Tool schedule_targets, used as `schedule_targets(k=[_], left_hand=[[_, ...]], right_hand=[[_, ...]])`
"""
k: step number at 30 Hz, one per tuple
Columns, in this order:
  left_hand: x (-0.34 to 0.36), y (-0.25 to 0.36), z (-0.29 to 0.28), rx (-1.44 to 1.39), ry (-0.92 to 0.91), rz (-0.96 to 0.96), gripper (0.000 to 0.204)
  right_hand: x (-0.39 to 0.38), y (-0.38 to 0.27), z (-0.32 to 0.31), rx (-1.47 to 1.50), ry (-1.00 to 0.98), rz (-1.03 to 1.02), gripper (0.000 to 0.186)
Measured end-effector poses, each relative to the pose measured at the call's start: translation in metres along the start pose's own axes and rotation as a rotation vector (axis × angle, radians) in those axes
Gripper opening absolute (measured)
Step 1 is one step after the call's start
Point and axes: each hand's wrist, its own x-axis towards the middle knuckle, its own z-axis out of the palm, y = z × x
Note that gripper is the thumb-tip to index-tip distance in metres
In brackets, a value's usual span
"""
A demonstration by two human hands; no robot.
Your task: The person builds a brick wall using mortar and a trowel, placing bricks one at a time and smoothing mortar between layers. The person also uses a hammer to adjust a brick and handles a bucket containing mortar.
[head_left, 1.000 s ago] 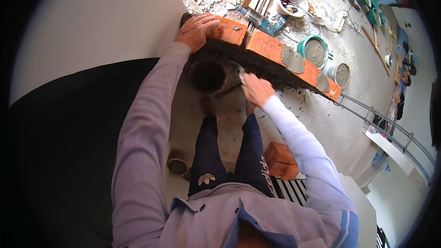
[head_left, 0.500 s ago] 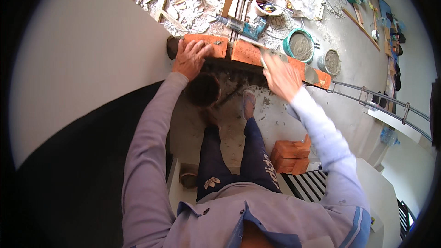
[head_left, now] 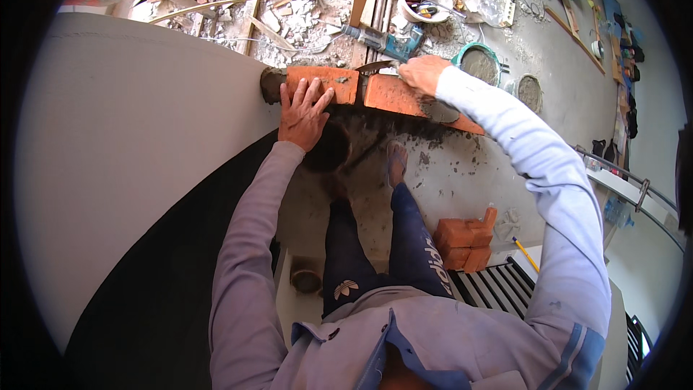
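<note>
My left hand (head_left: 303, 117) lies with fingers spread on the front of an orange brick (head_left: 323, 76) at the left end of a low brick row. Grey mortar (head_left: 272, 85) fills the space between that brick and the white wall. In my right hand (head_left: 423, 74) is a trowel, its dark blade (head_left: 376, 66) pointing left over the back edge of the joint between the bricks. Under the right hand is a second orange brick (head_left: 390, 94), with a patch of wet mortar (head_left: 439, 110) smeared farther right. The trowel's handle is hidden in my fist.
Behind the row lie a blue drill (head_left: 393, 43), a white bucket of tools (head_left: 424, 3) and a green mortar tub (head_left: 479, 63). Rubble (head_left: 296, 11) and planks cover the back left. Stacked bricks (head_left: 464, 240) stand right of my legs. Metal rods (head_left: 642, 188) extend at the right.
My right hand has moved left and back along the row, bringing the trowel blade to the joint. My left hand has slid slightly down the brick's front. The view has shifted a little.
</note>
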Motion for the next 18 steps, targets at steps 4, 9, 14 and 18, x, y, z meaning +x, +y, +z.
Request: schedule_targets(k=[4, 9, 14, 18], left_hand=[[-0.002, -0.001, 0.001, -0.023, 0.037, -0.009, 0.060], [-0.050, 0.020, 0.000, -0.206, 0.150, -0.128, 0.057], [-0.265, 0.120, 0.120, -0.686, -0.473, -0.460, 0.061], [-0.362, 0.216, 0.136, -0.777, -0.713, -0.568, 0.072]], right_hand=[[-0.046, -0.014, -0.032, -0.041, 0.018, 0.000, 0.016], [-0.164, -0.062, -0.070, -0.022, 0.117, 0.120, 0.022], [-0.124, -0.134, 0.050, 0.212, -0.307, 0.150, 0.022], [0.010, -0.156, 0.289, 0.190, -0.164, 0.068, 0.027]])
